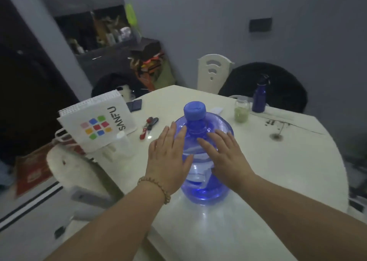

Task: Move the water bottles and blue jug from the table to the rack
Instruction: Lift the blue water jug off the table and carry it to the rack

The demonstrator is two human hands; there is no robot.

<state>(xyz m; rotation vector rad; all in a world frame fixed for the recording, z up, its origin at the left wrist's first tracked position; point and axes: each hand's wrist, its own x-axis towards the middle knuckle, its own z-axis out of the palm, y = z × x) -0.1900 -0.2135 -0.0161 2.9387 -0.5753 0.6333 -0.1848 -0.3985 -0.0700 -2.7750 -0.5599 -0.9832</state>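
Note:
A large translucent blue jug [206, 187] with a blue cap stands upright near the front of the cream table [278, 161]. My left hand [168, 159] lies flat against its left shoulder, fingers spread. On the jug's right shoulder rests my right hand [224, 157], also with fingers apart. Neither hand is closed around the jug. A dark blue water bottle [259, 98] with a black lid stands at the table's far right. The rack is not in view.
A white SANFU paper bag [97, 123] stands at the table's left edge, a clear cup [123, 141] in front of it. Red-handled keys [149, 125], a dark phone [135, 105] and a glass jar [241, 109] lie farther back. Chairs [214, 72] stand behind the table.

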